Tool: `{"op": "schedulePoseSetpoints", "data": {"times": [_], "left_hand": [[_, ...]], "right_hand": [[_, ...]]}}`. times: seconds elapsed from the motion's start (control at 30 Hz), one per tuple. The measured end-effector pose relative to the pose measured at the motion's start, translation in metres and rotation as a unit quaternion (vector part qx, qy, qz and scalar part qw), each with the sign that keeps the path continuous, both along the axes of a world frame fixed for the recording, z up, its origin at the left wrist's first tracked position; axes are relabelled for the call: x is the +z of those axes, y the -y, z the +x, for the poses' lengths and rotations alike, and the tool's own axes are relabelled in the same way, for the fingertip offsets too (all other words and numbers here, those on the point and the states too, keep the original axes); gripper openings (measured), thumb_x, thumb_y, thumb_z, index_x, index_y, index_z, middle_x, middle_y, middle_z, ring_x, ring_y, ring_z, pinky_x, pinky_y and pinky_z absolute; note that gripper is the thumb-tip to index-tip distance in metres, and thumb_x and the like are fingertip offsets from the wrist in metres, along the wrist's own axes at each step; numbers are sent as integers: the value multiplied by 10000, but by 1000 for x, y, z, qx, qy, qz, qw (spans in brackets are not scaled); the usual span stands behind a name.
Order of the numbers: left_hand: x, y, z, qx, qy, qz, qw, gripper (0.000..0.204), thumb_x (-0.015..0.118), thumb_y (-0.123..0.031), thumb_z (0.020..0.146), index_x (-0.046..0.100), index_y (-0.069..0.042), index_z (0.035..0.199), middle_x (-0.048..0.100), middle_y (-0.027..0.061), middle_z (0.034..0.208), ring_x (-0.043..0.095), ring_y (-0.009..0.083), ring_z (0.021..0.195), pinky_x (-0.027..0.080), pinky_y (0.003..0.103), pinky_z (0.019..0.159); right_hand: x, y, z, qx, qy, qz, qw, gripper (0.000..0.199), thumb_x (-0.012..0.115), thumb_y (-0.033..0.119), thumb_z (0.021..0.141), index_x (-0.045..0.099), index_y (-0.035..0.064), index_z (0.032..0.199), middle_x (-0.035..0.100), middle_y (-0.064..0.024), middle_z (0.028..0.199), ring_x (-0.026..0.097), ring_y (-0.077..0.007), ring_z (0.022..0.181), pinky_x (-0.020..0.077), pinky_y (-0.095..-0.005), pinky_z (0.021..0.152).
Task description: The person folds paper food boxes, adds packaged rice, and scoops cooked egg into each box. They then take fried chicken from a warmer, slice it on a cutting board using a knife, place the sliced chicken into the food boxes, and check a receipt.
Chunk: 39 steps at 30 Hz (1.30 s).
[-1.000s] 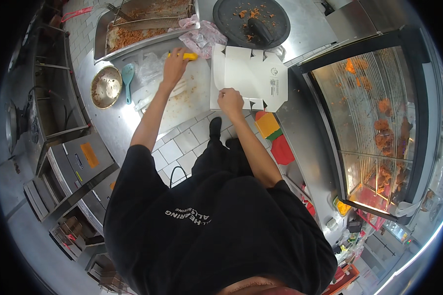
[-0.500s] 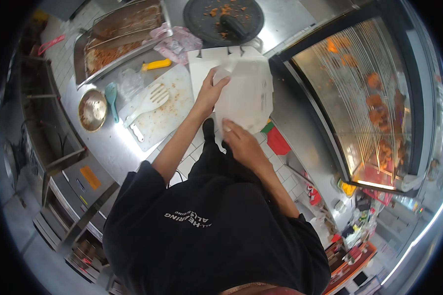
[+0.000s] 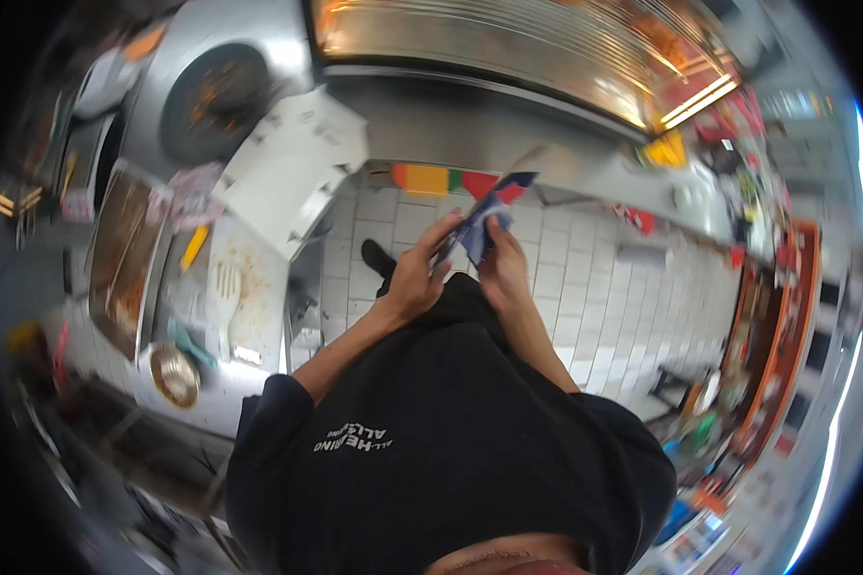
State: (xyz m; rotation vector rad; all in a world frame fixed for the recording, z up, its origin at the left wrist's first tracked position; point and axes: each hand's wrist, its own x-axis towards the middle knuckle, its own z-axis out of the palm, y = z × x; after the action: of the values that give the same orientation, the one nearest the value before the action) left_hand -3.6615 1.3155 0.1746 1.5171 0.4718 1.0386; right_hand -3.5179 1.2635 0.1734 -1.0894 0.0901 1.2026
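A flat cardboard box blank (image 3: 490, 209), printed in dark blue and white, is held tilted over the floor in front of my body. My left hand (image 3: 426, 268) is closed on its left edge. My right hand (image 3: 505, 266) grips it from the right, with the thumb on the printed face. Motion blurs the card's far end. A second box blank (image 3: 292, 168), white with dark notches along its edges, lies on the counter to the left. It reaches past the cutting board (image 3: 259, 311), which bears crumbs and a white slotted turner (image 3: 224, 295).
At the left stand a round dark pan (image 3: 184, 120) with crumbs, a metal tray (image 3: 115, 302) and a small metal bowl (image 3: 174, 376). A yellow-handled tool (image 3: 195, 247) lies beside a crumpled pink-white wrapper (image 3: 194, 195). A lit glass display cabinet (image 3: 508, 53) stands ahead.
My view has turned to the right. The blank in my hands has moved off the white one, which stays on the counter, and now shows its blue printed side.
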Motion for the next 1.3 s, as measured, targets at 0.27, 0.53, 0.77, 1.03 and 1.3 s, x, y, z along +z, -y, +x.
{"op": "schedulePoseSetpoints", "data": {"times": [0.27,0.53,0.77,1.03,1.3], "left_hand": [[20,64,94,-25,-202,174,964,420,791,-170,744,673,-15,1117,570,222,1285,621,334,1106,498,352,914],[27,193,162,-109,-199,199,954,326,785,-74,722,692,16,1021,619,221,1190,636,325,1057,488,345,908],[42,248,198,-251,-136,196,938,535,741,-73,673,623,-16,1192,580,194,1276,585,303,1150,434,373,983],[37,287,205,-317,-189,311,876,413,736,-71,717,674,-55,1124,545,203,1297,577,361,1127,473,400,926],[11,311,203,-328,-185,517,768,425,710,-34,678,680,-62,1101,490,209,1354,501,388,1227,428,440,1000]], "right_hand": [[-2,105,57,-105,-60,117,986,288,546,395,965,619,125,1033,655,-13,936,634,-147,879,514,-329,741],[-11,234,99,-237,-34,48,970,248,568,294,960,649,71,1033,680,-38,960,650,-145,771,544,-293,649],[-21,333,134,-78,-21,240,967,269,564,302,969,637,59,1059,664,-42,957,665,-155,869,559,-316,710],[-58,435,186,-238,-65,102,964,401,616,405,924,594,44,1097,645,-84,1042,664,-216,800,556,-380,730],[-45,442,186,-245,111,10,963,474,776,302,802,594,52,1162,637,-50,928,638,-157,793,545,-304,688]]}}
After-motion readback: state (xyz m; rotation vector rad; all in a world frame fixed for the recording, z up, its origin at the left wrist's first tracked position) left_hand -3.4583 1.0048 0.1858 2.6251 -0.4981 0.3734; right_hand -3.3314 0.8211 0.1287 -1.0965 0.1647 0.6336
